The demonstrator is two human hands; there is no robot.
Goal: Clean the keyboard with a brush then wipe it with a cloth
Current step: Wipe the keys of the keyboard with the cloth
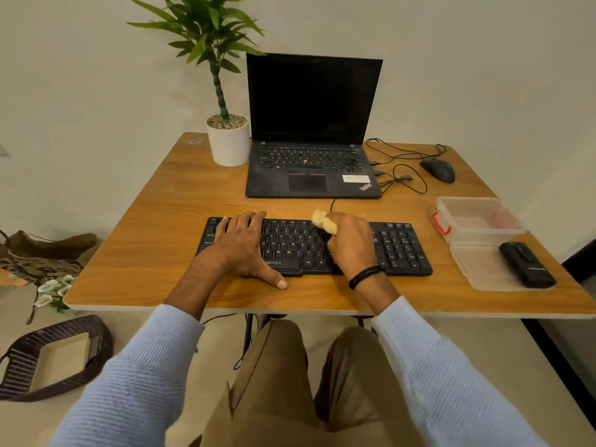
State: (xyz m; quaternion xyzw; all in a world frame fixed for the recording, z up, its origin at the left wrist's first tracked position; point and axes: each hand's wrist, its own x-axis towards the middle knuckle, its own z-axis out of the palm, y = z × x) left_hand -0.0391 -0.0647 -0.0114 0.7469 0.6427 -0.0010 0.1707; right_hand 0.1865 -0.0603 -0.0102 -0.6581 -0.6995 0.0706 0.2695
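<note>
Left hand lay flat-fingered on the keyboard; right hand fingers clutched a yellowish wad. Scrubbing too hard could've popped the keys.

left sleeve, right sleeve: pale blue ribbed knit | trousers: khaki, side pocket seam | right hand: black corded bracelet at wrist

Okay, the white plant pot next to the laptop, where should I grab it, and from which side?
Probably around the white pot's smooth round wall, low down, coming from the front-left. The stem and leaves block the way in from above, and the laptop stands close beside its right, so fingers would have little room there.
</note>
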